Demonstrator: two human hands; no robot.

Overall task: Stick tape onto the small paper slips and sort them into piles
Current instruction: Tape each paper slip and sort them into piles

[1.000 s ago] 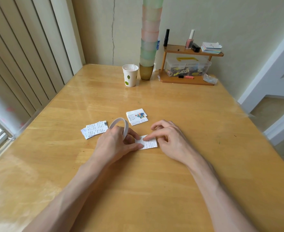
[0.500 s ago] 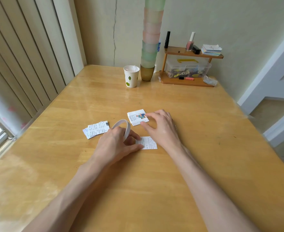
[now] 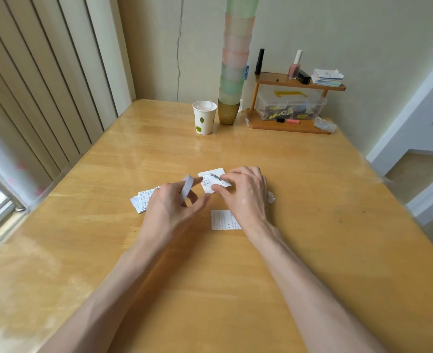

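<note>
White tape roll [image 3: 186, 189] gripped in left hand [image 3: 169, 210], fingers curled round it. Right hand [image 3: 246, 194] pinches a picture slip [image 3: 210, 183] just right of the roll. Likely fetching the next slip; next: peel tape onto it. One stack [image 3: 142, 201] left of roll, lone slip [image 3: 224, 220] on its near side. Tape end hidden; lone slip's taping unreadable.

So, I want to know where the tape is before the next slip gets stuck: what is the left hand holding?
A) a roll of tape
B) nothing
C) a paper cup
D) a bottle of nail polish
A: the left hand holds the white roll of tape on edge in its fingers, while the right hand pinches a paper slip.
</note>
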